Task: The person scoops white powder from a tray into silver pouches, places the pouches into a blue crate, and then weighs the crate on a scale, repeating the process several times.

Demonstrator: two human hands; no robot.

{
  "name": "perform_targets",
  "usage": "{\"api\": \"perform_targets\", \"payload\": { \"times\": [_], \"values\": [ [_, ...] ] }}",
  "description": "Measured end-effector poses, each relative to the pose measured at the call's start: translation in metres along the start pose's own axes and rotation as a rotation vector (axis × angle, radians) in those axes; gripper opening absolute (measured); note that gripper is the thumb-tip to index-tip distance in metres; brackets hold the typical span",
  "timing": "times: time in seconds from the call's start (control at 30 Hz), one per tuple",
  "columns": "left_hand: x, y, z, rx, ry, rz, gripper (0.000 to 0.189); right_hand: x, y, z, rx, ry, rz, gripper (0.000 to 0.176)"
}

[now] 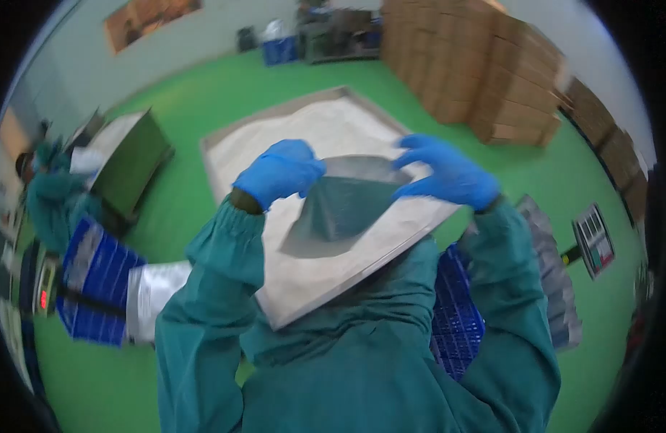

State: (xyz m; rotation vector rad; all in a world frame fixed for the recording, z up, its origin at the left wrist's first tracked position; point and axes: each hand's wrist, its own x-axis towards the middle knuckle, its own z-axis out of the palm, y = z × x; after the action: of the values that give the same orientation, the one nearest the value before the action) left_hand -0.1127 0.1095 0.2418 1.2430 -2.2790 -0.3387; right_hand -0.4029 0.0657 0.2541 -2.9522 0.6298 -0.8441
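Observation:
A silver-grey pouch bag (338,209) is held up over a wide metal tray (233,133) of white powder (304,126), its mouth spread open towards me. My left hand (279,173), in a blue glove, is closed on the bag's upper left edge. At the upper right corner is my right hand (452,173), also blue-gloved, with thumb and fingers curved around the bag's rim. The bag's lower end overlaps the powder in this view. Green sleeves cover both of my arms.
Blue crates (94,281) stand at left beside a silver bag (156,292) and a scale with a red display (44,289). Another scale (594,242) and grey bags (553,274) are at right. Stacked cartons (463,65) rise behind. A person (55,195) works far left.

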Motion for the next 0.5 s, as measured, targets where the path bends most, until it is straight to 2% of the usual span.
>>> {"api": "perform_targets", "payload": {
  "times": [0.03, 0.07, 0.1, 0.13, 0.17, 0.2, 0.23, 0.27, 0.33, 0.4, 0.43, 0.47, 0.5],
  "values": [
    [0.009, 0.003, -0.003, -0.075, 0.057, 0.049, 0.036, -0.001, -0.001, 0.013, 0.029, -0.191, 0.090, 0.037],
    [0.019, 0.013, -0.011, -0.051, -0.066, -0.078, 0.024, 0.013, 0.008, 0.035, 0.187, -0.371, -0.036, 0.036],
    [0.036, -0.023, 0.005, 0.260, 0.035, 0.116, 0.023, 0.024, -0.003, 0.044, 0.142, -0.432, 0.195, 0.032],
    [0.040, 0.004, -0.012, 0.204, 0.021, 0.210, 0.023, 0.027, 0.005, 0.062, 0.228, -0.246, 0.123, 0.031],
    [0.045, 0.002, -0.023, 0.339, 0.025, 0.074, 0.022, 0.032, 0.005, 0.050, 0.172, -0.219, 0.008, 0.031],
    [0.051, 0.015, -0.040, -0.021, 0.090, -0.362, 0.023, 0.036, 0.008, 0.044, 0.114, -0.246, 0.030, 0.032],
    [0.045, 0.022, -0.053, -0.196, 0.291, -0.360, 0.033, 0.028, 0.002, 0.017, 0.090, -0.226, 0.070, 0.032],
    [0.035, -0.009, -0.059, -0.065, 0.498, -0.034, 0.038, 0.019, -0.016, -0.020, 0.071, -0.233, 0.163, 0.032],
    [0.028, -0.035, -0.073, 0.036, 0.700, 0.288, 0.042, 0.006, -0.054, -0.097, -0.017, -0.245, 0.307, 0.034],
    [0.012, -0.025, -0.074, -0.418, 0.370, -0.321, 0.043, -0.010, -0.110, -0.166, -0.263, -0.267, 0.685, 0.036],
    [0.011, -0.018, -0.056, -0.437, 0.338, -0.344, 0.043, -0.026, -0.116, -0.185, -0.277, -0.129, 0.645, 0.034],
    [0.015, -0.007, -0.033, -0.461, 0.265, -0.321, 0.043, -0.032, -0.131, -0.205, -0.295, -0.155, 0.640, 0.033],
    [0.017, -0.003, -0.014, -0.481, 0.190, -0.300, 0.043, -0.045, -0.125, -0.215, -0.348, -0.140, 0.786, 0.036]
  ]
}}
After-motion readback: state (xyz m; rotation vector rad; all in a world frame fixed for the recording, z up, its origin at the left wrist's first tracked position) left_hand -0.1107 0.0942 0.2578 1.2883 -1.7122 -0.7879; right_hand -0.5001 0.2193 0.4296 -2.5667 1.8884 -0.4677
